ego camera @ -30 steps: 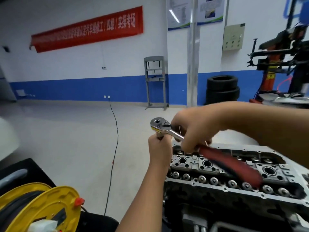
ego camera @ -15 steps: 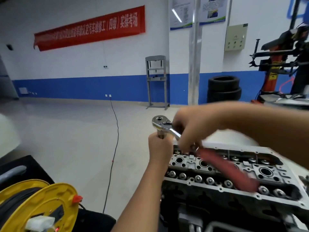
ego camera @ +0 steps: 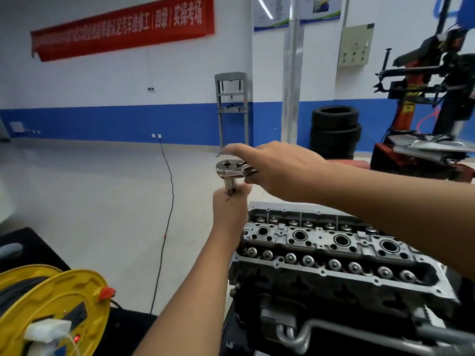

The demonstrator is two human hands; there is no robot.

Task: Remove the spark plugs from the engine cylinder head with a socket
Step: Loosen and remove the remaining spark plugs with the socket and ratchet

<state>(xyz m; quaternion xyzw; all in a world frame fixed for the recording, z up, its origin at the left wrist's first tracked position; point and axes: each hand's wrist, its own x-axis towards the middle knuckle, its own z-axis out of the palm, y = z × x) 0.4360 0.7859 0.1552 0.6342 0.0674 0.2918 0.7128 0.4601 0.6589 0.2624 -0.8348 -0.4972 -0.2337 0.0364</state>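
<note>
A bare aluminium cylinder head (ego camera: 303,269) sits at the lower right, with a row of round spark plug wells (ego camera: 299,235) along its top. My left hand (ego camera: 231,205) grips the steel socket shaft (ego camera: 229,185) upright, above and left of the head's left end. The ratchet wrench (ego camera: 227,169) sits on top of the shaft. My right hand (ego camera: 279,167) covers the wrench just behind its head, fingers curled under it and index finger stretched out. The wrench handle is hidden under that hand. The socket's lower end is hidden in my left fist.
A yellow cable reel (ego camera: 66,301) stands at the lower left, and a black cable (ego camera: 167,201) runs across the floor. Stacked tyres (ego camera: 334,127), a grey press frame (ego camera: 231,104) and a red tyre changer (ego camera: 434,98) stand at the back.
The wrench and socket have risen and moved slightly left, away from the head. My right hand has slid along the handle up to the ratchet head, and the red grip is no longer in sight.
</note>
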